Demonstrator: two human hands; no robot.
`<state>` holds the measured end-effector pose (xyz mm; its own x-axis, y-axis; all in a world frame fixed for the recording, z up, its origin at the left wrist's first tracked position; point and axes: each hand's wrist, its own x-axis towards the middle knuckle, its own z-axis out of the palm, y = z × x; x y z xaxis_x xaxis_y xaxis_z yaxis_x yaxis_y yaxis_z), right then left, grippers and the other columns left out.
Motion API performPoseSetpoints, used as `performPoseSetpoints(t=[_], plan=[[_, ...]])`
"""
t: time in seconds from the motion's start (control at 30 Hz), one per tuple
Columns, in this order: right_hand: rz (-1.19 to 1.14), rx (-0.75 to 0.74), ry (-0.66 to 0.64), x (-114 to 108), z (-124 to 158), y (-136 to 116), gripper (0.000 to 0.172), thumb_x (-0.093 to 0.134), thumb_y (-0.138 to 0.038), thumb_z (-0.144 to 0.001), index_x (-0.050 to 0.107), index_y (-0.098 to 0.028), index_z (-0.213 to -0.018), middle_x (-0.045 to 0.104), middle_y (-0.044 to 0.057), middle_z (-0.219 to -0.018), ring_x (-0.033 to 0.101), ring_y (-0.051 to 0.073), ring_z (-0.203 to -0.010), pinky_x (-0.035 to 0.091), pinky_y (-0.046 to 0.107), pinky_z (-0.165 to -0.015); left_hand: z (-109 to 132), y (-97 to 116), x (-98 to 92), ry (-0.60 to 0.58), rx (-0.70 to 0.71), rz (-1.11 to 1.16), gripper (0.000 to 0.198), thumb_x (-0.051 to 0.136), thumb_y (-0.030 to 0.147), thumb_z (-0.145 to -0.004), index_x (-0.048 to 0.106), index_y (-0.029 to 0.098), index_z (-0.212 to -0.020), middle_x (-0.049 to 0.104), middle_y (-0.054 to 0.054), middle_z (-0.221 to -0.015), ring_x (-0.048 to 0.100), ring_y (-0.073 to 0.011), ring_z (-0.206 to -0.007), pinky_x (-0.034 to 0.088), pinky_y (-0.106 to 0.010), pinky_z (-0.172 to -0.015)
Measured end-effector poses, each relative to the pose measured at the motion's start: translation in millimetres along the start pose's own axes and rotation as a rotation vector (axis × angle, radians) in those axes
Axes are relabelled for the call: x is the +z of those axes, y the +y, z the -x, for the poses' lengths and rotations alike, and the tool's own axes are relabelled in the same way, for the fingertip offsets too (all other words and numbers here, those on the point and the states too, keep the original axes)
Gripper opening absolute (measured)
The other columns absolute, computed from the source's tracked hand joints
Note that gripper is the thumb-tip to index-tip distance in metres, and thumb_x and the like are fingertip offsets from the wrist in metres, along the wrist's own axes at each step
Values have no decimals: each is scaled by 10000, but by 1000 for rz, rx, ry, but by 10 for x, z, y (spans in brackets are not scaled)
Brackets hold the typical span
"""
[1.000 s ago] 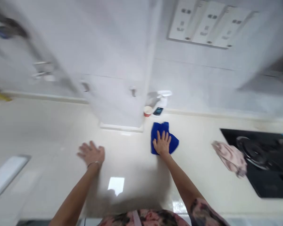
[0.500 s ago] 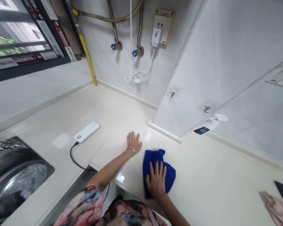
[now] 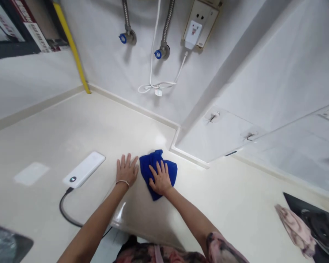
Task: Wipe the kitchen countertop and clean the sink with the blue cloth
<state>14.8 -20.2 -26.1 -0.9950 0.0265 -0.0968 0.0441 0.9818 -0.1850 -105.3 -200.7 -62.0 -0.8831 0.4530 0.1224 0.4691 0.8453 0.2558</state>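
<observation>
My right hand lies flat on a crumpled blue cloth, fingers spread and pressing it against the cream countertop. Part of the cloth is hidden beneath the palm. Just left of the cloth, my left hand rests palm down on the counter, its fingers apart and nothing in them; a thin bracelet circles that wrist. Further left lies a white power bank with a small round display and a black cable plugged into its near end.
A wall corner juts out behind the cloth. A yellow pipe meets the counter at back left. Valves and a plugged-in charger are on the wall. The sink is at lower left, a pink cloth at right.
My right hand has slid the blue cloth forward, towards the wall corner and closer to my left hand. The camera view has shifted, showing less of the sink and window and more of the right side.
</observation>
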Motion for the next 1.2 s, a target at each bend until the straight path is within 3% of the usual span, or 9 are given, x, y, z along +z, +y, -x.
performPoseSetpoints(t=[0.17,0.4,0.67,0.83,0.93,1.03,1.1,1.2], plan=[[60,82,8,-79,-763,102,740,483,-497,-1024,238,-264,-1683,140,142,-1759,83,404,-1621,37,614,-1282,21,-4,2,39,21,61,562,405,355,-1017,533,216,-1547,329,-157,-1696,152,-426,-1601,138,-674,-1271],[111,375,90,-89,-1799,321,762,394,-513,-1033,190,-186,-1690,136,203,-1747,143,464,-1593,17,699,-1236,47,-38,89,72,18,93,533,417,304,-1013,577,203,-1511,360,-166,-1679,144,-429,-1601,145,-695,-1269],[94,482,98,-247,-2582,710,740,370,-485,-1041,186,-183,-1691,204,239,-1722,185,489,-1569,36,731,-1210,92,-87,195,21,3,104,565,463,333,-976,562,263,-1527,337,-131,-1695,130,-422,-1607,119,-712,-1277],[67,526,105,-203,-2988,532,765,349,-472,-1047,116,-131,-1691,184,298,-1705,208,534,-1531,9,837,-1127,112,-107,250,-32,-18,113,603,468,384,-961,506,347,-1562,305,-68,-1711,136,-414,-1609,131,-730,-1272],[42,290,106,-161,-2992,281,729,388,-476,-1047,176,-208,-1691,152,207,-1743,122,486,-1575,-1,761,-1192,102,-96,213,-40,-21,102,609,460,383,-970,481,344,-1577,297,-60,-1715,147,-409,-1608,155,-730,-1265],[24,53,86,-153,-2728,44,683,444,-483,-1041,262,-298,-1673,151,111,-1762,75,434,-1602,23,656,-1254,72,-77,159,-55,-43,79,616,413,370,-991,460,261,-1595,312,-85,-1709,193,-409,-1597,175,-695,-1275],[23,-15,65,-145,-2455,-66,674,458,-498,-1041,278,-327,-1667,148,86,-1766,83,419,-1607,40,623,-1268,43,-60,124,-60,-60,71,630,384,360,-1002,438,183,-1604,324,-120,-1699,226,-411,-1586,180,-673,-1281],[30,16,62,-103,-2003,-158,680,451,-515,-1045,266,-327,-1672,146,89,-1767,99,409,-1609,56,612,-1270,-1,-36,69,-58,-78,87,649,379,364,-1012,403,120,-1613,319,-163,-1694,243,-411,-1580,172,-662,-1283]])
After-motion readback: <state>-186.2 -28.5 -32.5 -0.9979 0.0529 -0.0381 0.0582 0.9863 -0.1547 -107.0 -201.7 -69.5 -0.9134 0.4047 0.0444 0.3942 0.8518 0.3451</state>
